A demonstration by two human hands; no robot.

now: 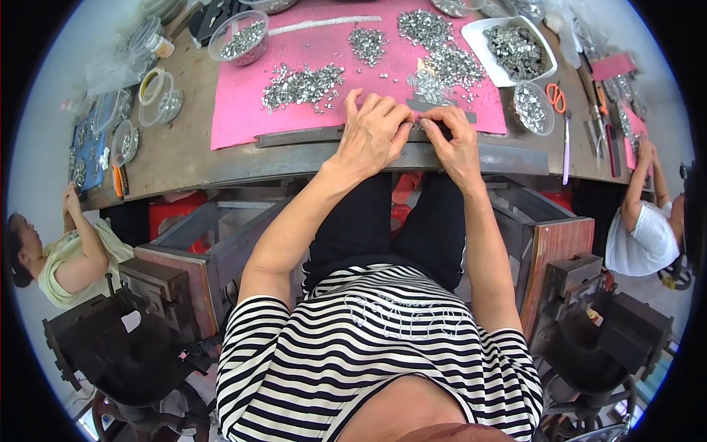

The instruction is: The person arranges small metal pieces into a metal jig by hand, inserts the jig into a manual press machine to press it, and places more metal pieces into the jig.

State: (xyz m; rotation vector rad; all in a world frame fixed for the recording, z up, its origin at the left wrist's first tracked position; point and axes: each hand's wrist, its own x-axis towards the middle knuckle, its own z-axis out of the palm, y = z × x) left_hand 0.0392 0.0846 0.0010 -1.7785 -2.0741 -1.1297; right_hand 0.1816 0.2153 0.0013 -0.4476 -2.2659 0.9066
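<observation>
My left hand (374, 134) and my right hand (454, 141) meet at a long dark metal bar (302, 135) along the table's front edge. Thumb and forefinger are pinched together on each hand. Whatever lies between those fingertips is too small and too covered to name. Just beyond, a pink mat (237, 110) carries loose piles of small silvery metal pieces (302, 86). A flat grey strip (464, 115) lies on the mat right behind my fingers, beside a closer pile of slender metal pieces (431, 87).
A white tray (549, 68) of metal parts stands at the back right, near a clear round tub (532, 107). Orange-handled scissors (556, 97) and a purple-handled tool (566, 155) lie further right. At the back left sits another tub (250, 53). Co-workers sit on both sides.
</observation>
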